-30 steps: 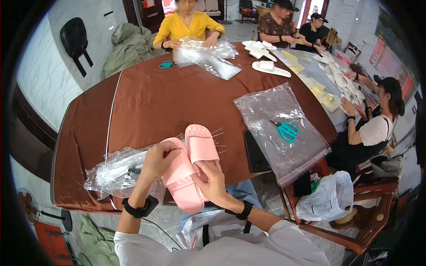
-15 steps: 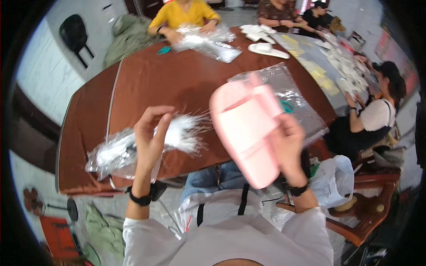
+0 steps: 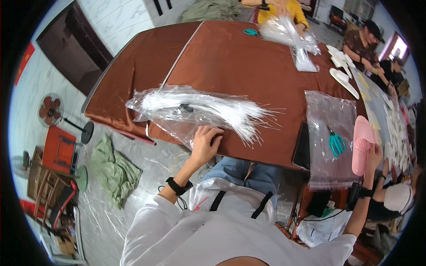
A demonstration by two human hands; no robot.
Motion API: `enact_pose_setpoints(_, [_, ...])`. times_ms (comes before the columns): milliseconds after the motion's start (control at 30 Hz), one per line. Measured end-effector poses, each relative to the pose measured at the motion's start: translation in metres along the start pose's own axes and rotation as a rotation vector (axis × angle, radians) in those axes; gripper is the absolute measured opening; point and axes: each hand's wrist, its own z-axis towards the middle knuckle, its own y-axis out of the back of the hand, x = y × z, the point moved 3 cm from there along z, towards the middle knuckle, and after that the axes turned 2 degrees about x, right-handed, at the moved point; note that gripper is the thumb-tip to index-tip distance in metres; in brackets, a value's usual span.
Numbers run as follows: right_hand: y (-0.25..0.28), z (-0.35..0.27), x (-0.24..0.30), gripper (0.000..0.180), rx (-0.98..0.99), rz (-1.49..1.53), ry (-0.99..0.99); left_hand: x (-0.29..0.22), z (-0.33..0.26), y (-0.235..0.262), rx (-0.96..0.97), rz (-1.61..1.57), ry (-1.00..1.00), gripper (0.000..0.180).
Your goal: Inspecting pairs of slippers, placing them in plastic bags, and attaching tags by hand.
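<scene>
A pink slide slipper is upright on the far right, past the table's right part, with my right hand shut on its side. My left hand hovers at the table's front edge. Its fingers are loosely bent with a gap to the thumb, and nothing shows in them. Just beyond it lies a bundle of thin white strands, partly inside a clear plastic bag. Teal-handled scissors rest on flat clear bags, left of the slipper.
A black phone lies beside the flat bags on the brown-covered table. White slippers stand at the far right. Across the table, a person in yellow handles clear bags. More people work at a grey table to the right.
The view has turned left. My right hand has carried the pink slipper away to the right. My left hand has lowered beside the strand bundle, and its spread fingers are now more bent.
</scene>
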Motion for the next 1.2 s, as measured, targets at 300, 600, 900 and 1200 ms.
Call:
enact_pose_setpoints(300, [-0.059,0.072,-0.050,0.034,0.106,-0.233,-0.044,0.005,-0.009,-0.003,-0.091,-0.003,0.005,0.016])
enact_pose_setpoints(600, [-0.126,-0.018,0.090,0.025,0.278,0.226,0.389,0.010,-0.020,-0.001,-0.126,0.015,0.047,0.014])
enact_pose_setpoints(900, [-0.162,-0.216,0.273,0.021,0.439,0.032,0.204,0.010,-0.008,-0.005,-0.100,-0.114,0.012,0.014])
enact_pose_setpoints(1200, [-0.285,-0.276,0.323,0.032,0.561,0.114,0.443,0.033,0.008,0.056,-0.294,-0.062,0.064,0.017])
